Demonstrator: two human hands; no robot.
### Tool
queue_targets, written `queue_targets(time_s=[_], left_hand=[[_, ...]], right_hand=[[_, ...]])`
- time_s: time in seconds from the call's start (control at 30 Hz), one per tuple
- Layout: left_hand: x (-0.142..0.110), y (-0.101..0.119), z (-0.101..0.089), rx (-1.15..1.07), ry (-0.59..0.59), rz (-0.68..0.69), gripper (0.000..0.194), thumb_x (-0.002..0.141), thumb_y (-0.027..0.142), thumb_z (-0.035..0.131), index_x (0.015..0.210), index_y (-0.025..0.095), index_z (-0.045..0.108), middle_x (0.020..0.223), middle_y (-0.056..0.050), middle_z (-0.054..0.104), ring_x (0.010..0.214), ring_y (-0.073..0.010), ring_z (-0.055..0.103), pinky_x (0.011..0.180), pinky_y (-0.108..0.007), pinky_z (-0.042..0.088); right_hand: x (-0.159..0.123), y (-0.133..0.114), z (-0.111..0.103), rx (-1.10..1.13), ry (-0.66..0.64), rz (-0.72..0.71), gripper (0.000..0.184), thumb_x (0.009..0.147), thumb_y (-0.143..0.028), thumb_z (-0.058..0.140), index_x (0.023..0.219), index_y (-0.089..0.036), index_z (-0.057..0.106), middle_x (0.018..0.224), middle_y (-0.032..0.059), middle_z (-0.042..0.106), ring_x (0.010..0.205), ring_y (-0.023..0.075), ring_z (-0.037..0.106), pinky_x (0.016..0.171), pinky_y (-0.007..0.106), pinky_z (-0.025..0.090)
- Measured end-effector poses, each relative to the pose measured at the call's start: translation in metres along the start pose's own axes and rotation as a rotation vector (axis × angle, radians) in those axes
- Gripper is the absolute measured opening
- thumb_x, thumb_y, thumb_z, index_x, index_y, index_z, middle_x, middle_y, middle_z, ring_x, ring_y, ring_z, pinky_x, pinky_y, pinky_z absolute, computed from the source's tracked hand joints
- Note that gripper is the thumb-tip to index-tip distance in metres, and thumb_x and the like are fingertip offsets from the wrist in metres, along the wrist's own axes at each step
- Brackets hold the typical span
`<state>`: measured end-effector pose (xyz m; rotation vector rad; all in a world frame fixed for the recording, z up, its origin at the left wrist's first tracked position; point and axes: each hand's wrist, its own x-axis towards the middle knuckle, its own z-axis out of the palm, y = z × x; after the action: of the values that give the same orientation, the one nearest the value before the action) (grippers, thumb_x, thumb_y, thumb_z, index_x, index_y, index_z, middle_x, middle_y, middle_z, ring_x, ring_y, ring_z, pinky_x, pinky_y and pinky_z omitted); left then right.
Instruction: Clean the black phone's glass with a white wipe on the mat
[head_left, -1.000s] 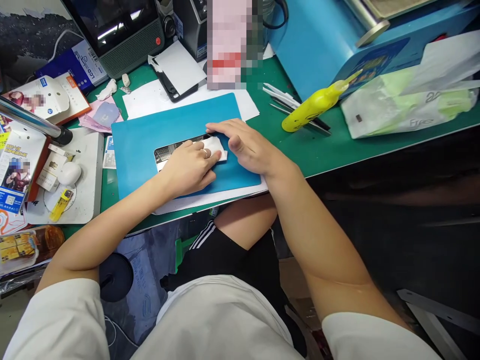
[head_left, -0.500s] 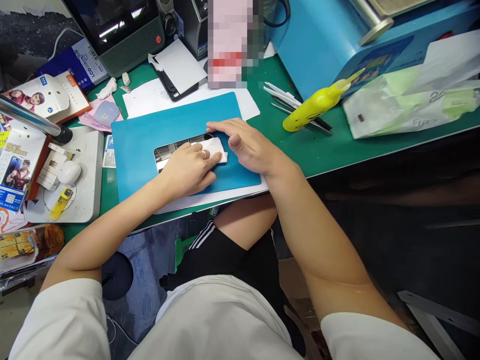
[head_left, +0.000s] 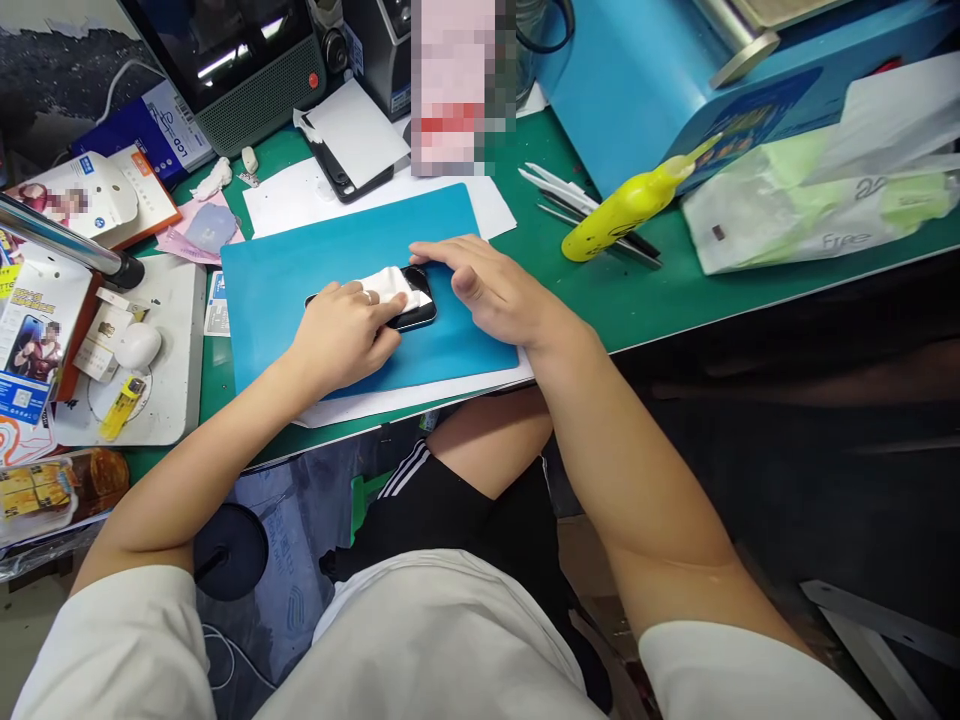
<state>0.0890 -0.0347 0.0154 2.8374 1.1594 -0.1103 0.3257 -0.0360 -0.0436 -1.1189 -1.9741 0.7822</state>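
A black smartphone lies flat on a blue mat, its reflective face up. My left hand, with a ring on one finger, presses a folded white wipe onto the phone's face; the fingers cover much of the phone's left part. My right hand rests on the mat at the phone's right end. Its fingers are stretched out with the thumb apart, and it holds nothing. The index fingertip is near the phone's upper right corner; whether they touch, I cannot tell.
Behind the mat lies another phone under a white card. To the right are a yellow bottle, tweezers-like tools, a blue machine and a plastic packet. Boxes and a yellow lighter are at left.
My left hand has slid left along the phone with the wipe, uncovering the phone's right end. My right hand has stayed almost in place.
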Motion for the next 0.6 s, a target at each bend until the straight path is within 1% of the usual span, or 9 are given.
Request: queue_targets(time_s=[0.13, 0.23, 0.3, 0.4, 0.53, 0.6], left_hand=[[0.023, 0.006, 0.0, -0.031, 0.0, -0.026, 0.044, 0.1, 0.024, 0.041, 0.126, 0.015, 0.075, 0.095, -0.015, 0.079, 0.096, -0.0324, 0.071, 0.077, -0.043, 0.043], [0.027, 0.008, 0.0, -0.028, 0.003, -0.037, 0.045, 0.1, 0.023, 0.04, 0.127, 0.015, 0.075, 0.099, -0.015, 0.079, 0.098, -0.0327, 0.071, 0.079, -0.043, 0.044], [0.02, 0.008, 0.0, -0.019, -0.011, -0.034, 0.047, 0.1, 0.023, 0.039, 0.131, 0.015, 0.073, 0.099, -0.015, 0.079, 0.097, -0.0324, 0.071, 0.079, -0.043, 0.044], [0.001, 0.005, -0.002, -0.006, -0.034, -0.011, 0.049, 0.1, 0.024, 0.04, 0.137, 0.014, 0.071, 0.094, -0.014, 0.079, 0.094, -0.0317, 0.07, 0.078, -0.043, 0.044], [-0.025, -0.002, -0.003, 0.003, -0.048, 0.008, 0.052, 0.099, 0.026, 0.042, 0.142, 0.014, 0.068, 0.087, -0.012, 0.077, 0.088, -0.0297, 0.067, 0.076, -0.041, 0.044], [-0.031, -0.005, -0.004, -0.001, -0.061, -0.003, 0.054, 0.099, 0.026, 0.043, 0.145, 0.015, 0.067, 0.087, -0.012, 0.077, 0.088, -0.0293, 0.067, 0.075, -0.04, 0.044]], right_hand=[[0.0, 0.0, 0.001, 0.0, -0.005, 0.014, 0.095, 0.096, -0.089, 0.014, 0.151, -0.03, 0.065, 0.145, 0.0109, 0.072, 0.139, 0.0366, 0.061, 0.122, 0.06, 0.045], [0.0, 0.0, 0.001, 0.005, -0.004, 0.02, 0.096, 0.096, -0.089, 0.014, 0.151, -0.029, 0.065, 0.144, 0.0114, 0.073, 0.138, 0.0367, 0.062, 0.122, 0.061, 0.045], [0.0, 0.0, 0.001, 0.019, -0.006, 0.024, 0.094, 0.096, -0.089, 0.016, 0.151, -0.03, 0.065, 0.143, 0.0105, 0.074, 0.138, 0.0369, 0.062, 0.122, 0.062, 0.045], [-0.001, -0.001, 0.0, 0.03, -0.016, 0.031, 0.093, 0.096, -0.09, 0.019, 0.152, -0.032, 0.064, 0.143, 0.0091, 0.074, 0.139, 0.0373, 0.06, 0.122, 0.063, 0.044], [-0.001, -0.003, -0.002, 0.025, -0.017, 0.026, 0.094, 0.097, -0.089, 0.02, 0.153, -0.028, 0.064, 0.143, 0.0105, 0.073, 0.139, 0.0381, 0.06, 0.122, 0.063, 0.044], [0.0, -0.003, -0.002, 0.021, -0.015, 0.02, 0.094, 0.097, -0.088, 0.02, 0.153, -0.027, 0.064, 0.143, 0.0113, 0.073, 0.139, 0.0384, 0.06, 0.121, 0.064, 0.044]])
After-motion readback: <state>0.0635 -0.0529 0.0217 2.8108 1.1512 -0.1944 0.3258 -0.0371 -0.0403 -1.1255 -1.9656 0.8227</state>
